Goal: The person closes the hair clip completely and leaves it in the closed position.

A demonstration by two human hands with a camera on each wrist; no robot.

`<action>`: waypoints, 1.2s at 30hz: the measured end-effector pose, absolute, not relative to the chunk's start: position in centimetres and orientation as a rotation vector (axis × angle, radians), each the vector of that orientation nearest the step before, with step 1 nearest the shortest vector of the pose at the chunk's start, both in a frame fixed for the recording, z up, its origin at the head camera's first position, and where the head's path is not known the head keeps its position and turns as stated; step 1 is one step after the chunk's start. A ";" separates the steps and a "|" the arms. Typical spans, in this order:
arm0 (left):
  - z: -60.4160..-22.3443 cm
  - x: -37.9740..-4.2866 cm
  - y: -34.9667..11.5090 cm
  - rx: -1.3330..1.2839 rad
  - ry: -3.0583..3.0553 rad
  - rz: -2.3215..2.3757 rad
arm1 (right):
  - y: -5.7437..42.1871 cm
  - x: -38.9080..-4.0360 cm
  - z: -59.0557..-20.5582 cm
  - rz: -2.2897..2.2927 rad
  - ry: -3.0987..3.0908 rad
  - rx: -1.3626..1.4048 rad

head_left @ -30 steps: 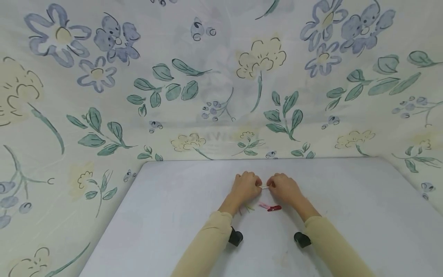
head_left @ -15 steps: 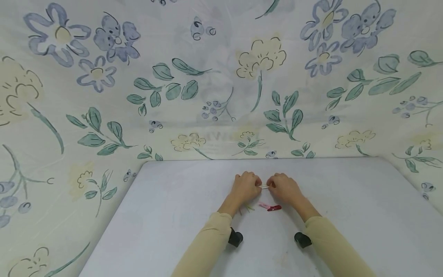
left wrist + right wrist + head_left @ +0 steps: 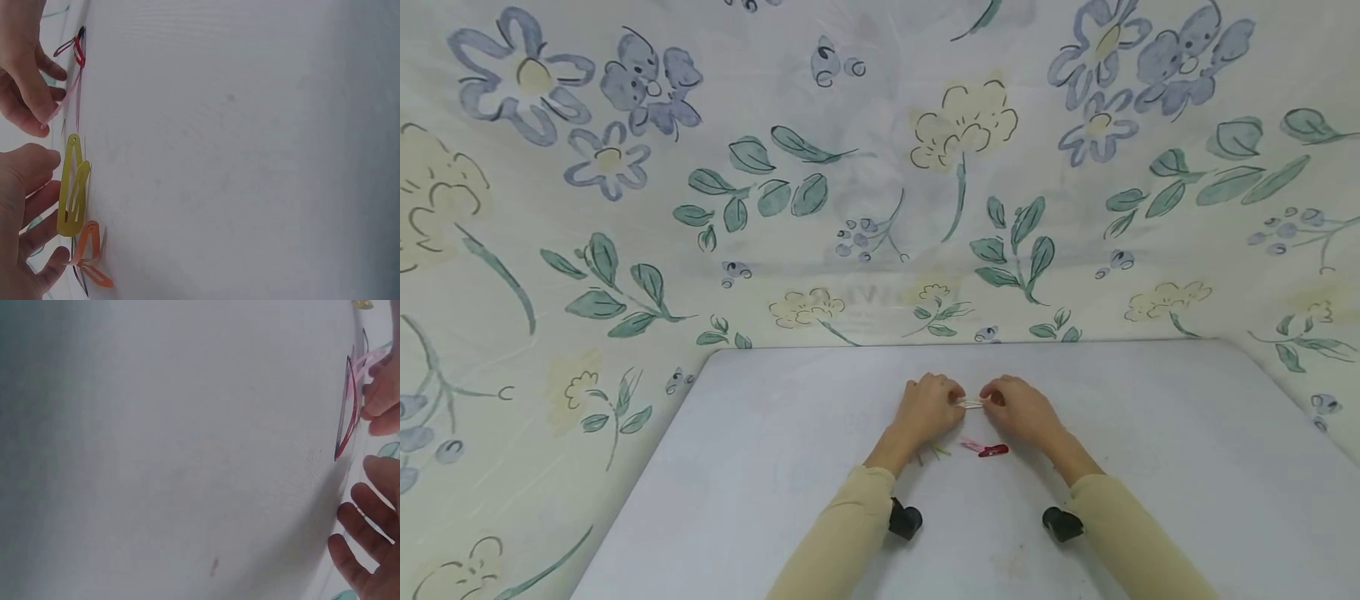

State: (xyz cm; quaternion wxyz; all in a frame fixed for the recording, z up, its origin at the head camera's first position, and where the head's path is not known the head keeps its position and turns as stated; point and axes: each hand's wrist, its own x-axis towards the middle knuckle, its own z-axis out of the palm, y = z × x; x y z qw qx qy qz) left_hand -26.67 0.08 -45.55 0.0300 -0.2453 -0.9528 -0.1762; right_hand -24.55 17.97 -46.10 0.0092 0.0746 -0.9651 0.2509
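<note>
In the head view, a small white snap hair clip (image 3: 972, 405) spans the gap between two hands. The left hand (image 3: 928, 408) pinches its left end and the right hand (image 3: 1018, 408) its right end; the fingertips partly cover both ends. Nearer the camera lie a red snap clip (image 3: 993, 450) and a pink one (image 3: 973, 445). In the left wrist view, yellow clips (image 3: 65, 200) and orange clips (image 3: 92, 240) appear by the left hand (image 3: 22, 200). In the right wrist view, the red clip's edge shows beside the right hand (image 3: 375, 531). I cannot make out the white clip in either wrist view.
The hands work over a white table (image 3: 775, 467) that reaches a floral cloth backdrop (image 3: 880, 208). A black wrist camera (image 3: 906, 521) is worn on the left forearm, another black camera (image 3: 1063, 523) on the right.
Both forearms have spread slightly outward, and the right fingertips have shifted a little to the right. The white clip remains between the hands. The other clips have not moved.
</note>
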 end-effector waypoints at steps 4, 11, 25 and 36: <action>-45.6 -26.4 -0.3 -0.772 -2.920 -0.633 | 18.3 -24.0 -46.1 0.978 -2.956 0.190; -44.9 -25.2 -0.6 -0.839 -2.850 -0.773 | 19.3 -22.7 -46.2 1.191 -2.806 0.204; -44.5 -21.9 -0.7 -0.885 -2.747 -1.039 | 21.4 -20.3 -46.7 1.385 -2.677 0.129; -44.9 -20.1 -0.3 -0.957 -2.747 -1.191 | 20.9 -18.9 -46.9 1.423 -2.701 0.185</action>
